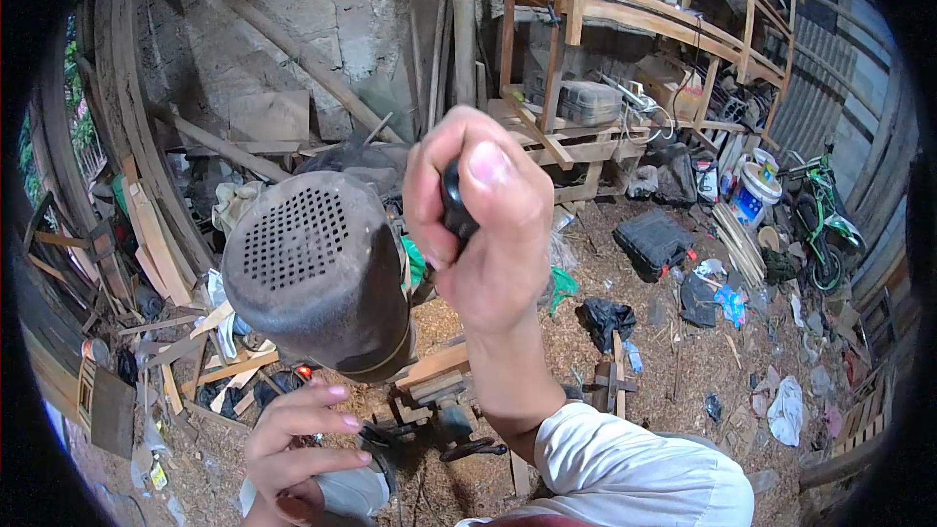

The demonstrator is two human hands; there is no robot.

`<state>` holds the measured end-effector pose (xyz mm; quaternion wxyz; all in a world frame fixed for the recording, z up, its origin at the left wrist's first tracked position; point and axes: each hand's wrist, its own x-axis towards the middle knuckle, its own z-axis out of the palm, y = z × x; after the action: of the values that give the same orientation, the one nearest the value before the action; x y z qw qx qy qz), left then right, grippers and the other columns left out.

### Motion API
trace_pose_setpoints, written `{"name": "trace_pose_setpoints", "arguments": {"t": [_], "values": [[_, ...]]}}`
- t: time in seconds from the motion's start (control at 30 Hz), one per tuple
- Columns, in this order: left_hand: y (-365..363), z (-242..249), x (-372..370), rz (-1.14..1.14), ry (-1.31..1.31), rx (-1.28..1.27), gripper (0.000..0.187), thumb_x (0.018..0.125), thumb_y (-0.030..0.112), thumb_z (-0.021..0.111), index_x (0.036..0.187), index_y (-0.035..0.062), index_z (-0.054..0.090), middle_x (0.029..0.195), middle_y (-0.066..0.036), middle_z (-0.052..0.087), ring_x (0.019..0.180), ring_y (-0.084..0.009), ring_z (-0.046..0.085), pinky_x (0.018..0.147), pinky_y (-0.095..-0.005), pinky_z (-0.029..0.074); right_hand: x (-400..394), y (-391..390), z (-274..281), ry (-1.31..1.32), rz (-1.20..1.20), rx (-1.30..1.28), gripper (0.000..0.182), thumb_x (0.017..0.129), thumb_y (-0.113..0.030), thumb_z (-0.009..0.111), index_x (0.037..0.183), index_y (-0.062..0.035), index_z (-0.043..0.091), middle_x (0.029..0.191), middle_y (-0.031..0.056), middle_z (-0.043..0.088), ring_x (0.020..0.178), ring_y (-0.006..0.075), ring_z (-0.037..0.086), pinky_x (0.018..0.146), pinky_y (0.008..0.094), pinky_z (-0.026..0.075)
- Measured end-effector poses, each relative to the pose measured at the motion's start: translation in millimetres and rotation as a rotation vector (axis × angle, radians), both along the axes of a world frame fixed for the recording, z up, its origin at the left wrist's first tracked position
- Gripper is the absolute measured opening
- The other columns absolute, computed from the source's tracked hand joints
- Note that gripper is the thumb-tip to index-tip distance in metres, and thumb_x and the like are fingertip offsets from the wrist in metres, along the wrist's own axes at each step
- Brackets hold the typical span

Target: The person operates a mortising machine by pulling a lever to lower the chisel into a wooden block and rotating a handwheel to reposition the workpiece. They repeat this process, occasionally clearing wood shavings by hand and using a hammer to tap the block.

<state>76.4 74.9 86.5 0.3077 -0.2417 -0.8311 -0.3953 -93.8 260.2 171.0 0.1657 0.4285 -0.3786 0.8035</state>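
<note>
In the middle of the head view, my right hand [488,224] is raised and wrapped round a black rounded handle [455,203]. Just left of it stands a dark, dusty machine housing [317,268] with a grid of round vent holes on its end. Below the housing, my left hand [307,444] has its fingers apart and holds nothing. A small red light [305,372] glows above the left fingers. Metal machine parts with a crank-like handle [473,449] lie to the right of that hand. The rest of the machine is hidden behind my right hand and the housing.
Wood shavings cover the floor [586,332]. A black case [656,240], a white bucket [754,190] and a green small bike [818,220] are at the right. Wooden framing [664,24] stands at the back right. Wood scraps [156,234] lean at the left.
</note>
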Motion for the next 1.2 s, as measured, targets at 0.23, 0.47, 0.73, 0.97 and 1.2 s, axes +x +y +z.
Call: {"name": "trace_pose_setpoints", "arguments": {"t": [0.23, 0.47, 0.73, 0.97, 1.2], "values": [[-5.3, 3.9, 12.5, -0.144, 0.078, -0.027, 0.068, 0.108, 0.059, 0.039, 0.081, 0.0147, 0.083, 0.095, -0.004, 0.074, 0.106, -0.0293, 0.071, 0.101, -0.0469, 0.054, 25.4, 9.7, -3.7, 0.008, -0.018, 0.027, 0.05, 0.103, -0.046, 0.052, 0.081, -0.0012, 0.05, 0.059, 0.0016, 0.044, 0.048, 0.006, 0.036, 0.043, 0.0234, 0.026], [3.8, -2.2, 15.9, -0.029, 0.14, -0.007, 0.023, 0.092, 0.032, 0.067, 0.074, 0.0182, 0.072, 0.09, -0.002, 0.067, 0.102, -0.0291, 0.069, 0.1, -0.0498, 0.054, 28.2, 10.0, -5.4, 0.0, -0.013, 0.022, 0.05, 0.104, -0.047, 0.051, 0.081, -0.0018, 0.049, 0.06, 0.0009, 0.044, 0.047, 0.0058, 0.036, 0.043, 0.0232, 0.026], [3.1, -2.1, 13.4, 0.068, 0.223, 0.026, 0.02, 0.09, 0.016, 0.07, 0.07, 0.0166, 0.073, 0.089, -0.003, 0.068, 0.101, -0.028, 0.07, 0.097, -0.0485, 0.058, -2.2, -3.4, -0.4, -0.019, -0.015, 0.007, 0.042, 0.102, -0.04, 0.048, 0.081, -0.0044, 0.05, 0.058, -0.0009, 0.041, 0.046, 0.0062, 0.036, 0.044, 0.0239, 0.028], [-6.2, -2.6, 17.0, 0.089, 0.33, 0.149, 0.037, 0.099, 0.034, 0.061, 0.069, 0.0133, 0.072, 0.089, -0.006, 0.067, 0.1, -0.031, 0.069, 0.099, -0.0504, 0.056, -27.2, -11.0, -2.4, -0.014, -0.02, 0.01, 0.04, 0.106, -0.033, 0.046, 0.079, -0.0057, 0.054, 0.065, 0.0002, 0.048, 0.051, 0.006, 0.04, 0.047, 0.0235, 0.03], [-12.5, -7.0, 20.0, -0.007, 0.374, 0.241, 0.103, 0.1, 0.074, -0.002, 0.073, 0.005, 0.068, 0.09, -0.013, 0.065, 0.1, -0.0372, 0.066, 0.103, -0.0587, 0.05, -33.2, -10.8, -3.3, -0.013, -0.078, 0.043, 0.037, 0.104, -0.032, 0.043, 0.081, -0.0052, 0.055, 0.063, 0.0017, 0.048, 0.05, 0.0095, 0.042, 0.048, 0.0267, 0.033]]}}
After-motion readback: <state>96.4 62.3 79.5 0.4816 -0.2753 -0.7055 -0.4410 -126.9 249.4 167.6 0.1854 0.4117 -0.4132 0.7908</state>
